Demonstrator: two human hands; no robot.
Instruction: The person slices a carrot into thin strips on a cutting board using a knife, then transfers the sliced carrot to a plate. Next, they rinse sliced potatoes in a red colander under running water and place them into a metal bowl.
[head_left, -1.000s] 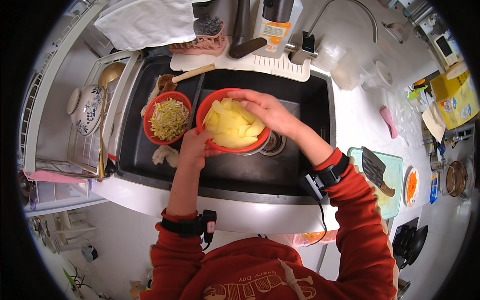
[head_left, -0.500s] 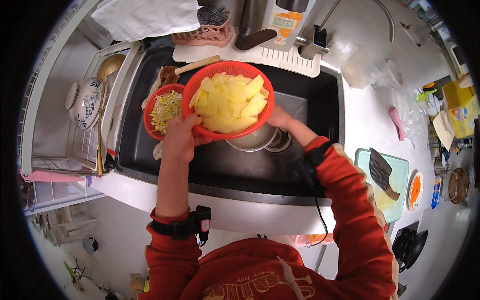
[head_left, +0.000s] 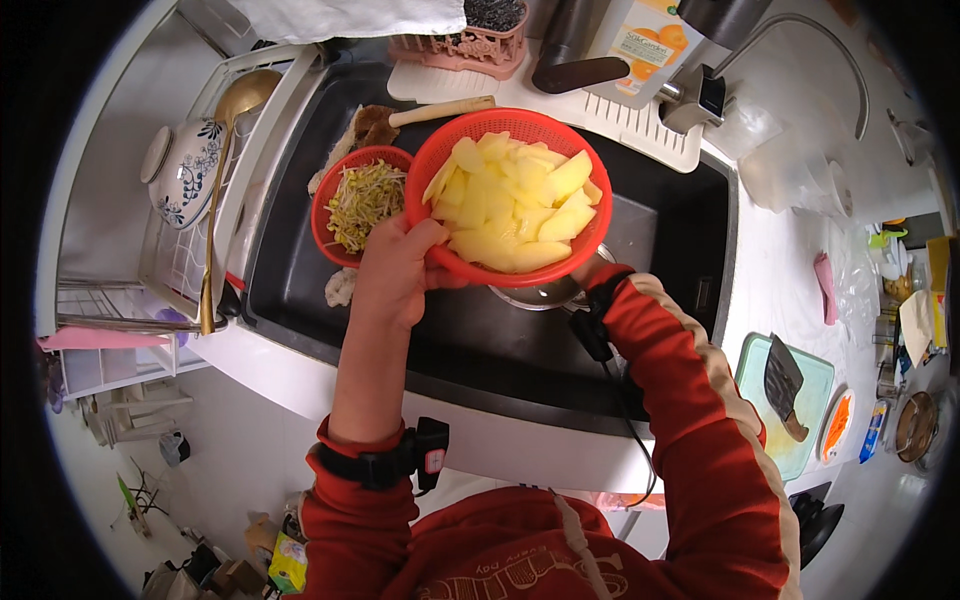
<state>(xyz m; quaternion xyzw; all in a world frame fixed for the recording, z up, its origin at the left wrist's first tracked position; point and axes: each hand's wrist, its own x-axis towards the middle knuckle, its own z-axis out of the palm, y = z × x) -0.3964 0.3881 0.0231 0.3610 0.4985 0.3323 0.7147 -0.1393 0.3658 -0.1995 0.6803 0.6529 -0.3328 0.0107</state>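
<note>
My left hand (head_left: 395, 268) grips the near left rim of a red colander (head_left: 437, 148), thumb over the edge. Pale yellow peeled slices (head_left: 515, 205), apparently potato, fill the colander, which is held above the black sink (head_left: 470, 365). My right hand (head_left: 588, 268) reaches under the colander's near right side; its fingers are hidden there. Below, a metal bowl (head_left: 537, 297) stands in the sink, mostly covered by the colander. Left of the colander sits a smaller red basket (head_left: 320, 222) of bean sprouts (head_left: 362, 207).
A wooden-handled brush (head_left: 440, 110) lies behind the baskets. Over the sink's back edge stand a faucet (head_left: 695, 105) and a soap bottle (head_left: 640, 50). To the right are a cleaver (head_left: 783, 375) on a green cutting board (head_left: 815, 390) and shredded carrot (head_left: 838, 425). A dish rack (head_left: 285, 120) is left.
The view has shifted, so the scene sits further right. My right hand has moved from beside the colander to beneath its near right side, hiding its fingers. My left hand keeps its hold.
</note>
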